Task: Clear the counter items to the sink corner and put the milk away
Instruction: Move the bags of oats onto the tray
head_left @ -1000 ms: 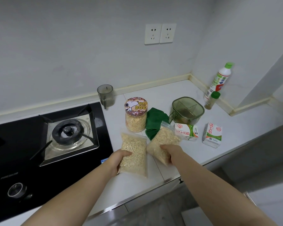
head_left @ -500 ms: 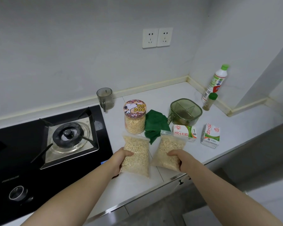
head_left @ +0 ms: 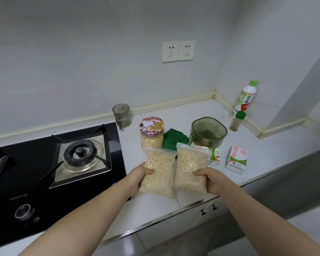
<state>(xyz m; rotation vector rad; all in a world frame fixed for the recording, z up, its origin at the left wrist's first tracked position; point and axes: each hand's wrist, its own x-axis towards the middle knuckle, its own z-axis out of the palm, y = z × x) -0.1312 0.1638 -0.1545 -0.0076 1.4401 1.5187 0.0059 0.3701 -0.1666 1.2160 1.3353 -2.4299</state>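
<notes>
At centre frame, the left hand [head_left: 137, 179] gripped the left oat bag [head_left: 159, 172], the right hand [head_left: 213, 181] the right oat bag [head_left: 190, 170], while a milk carton [head_left: 236, 160] sat right of them and a jar [head_left: 151, 133] behind read "YEAR OF THE DOG".

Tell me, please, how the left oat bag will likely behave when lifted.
The left bag is thin clear plastic full of loose flakes, so it will probably sag and shift. It looks well filled, so likely hefty for its size. The left hand grips only its lower side, as the right hand does the right bag; smooth film may slip.
</notes>
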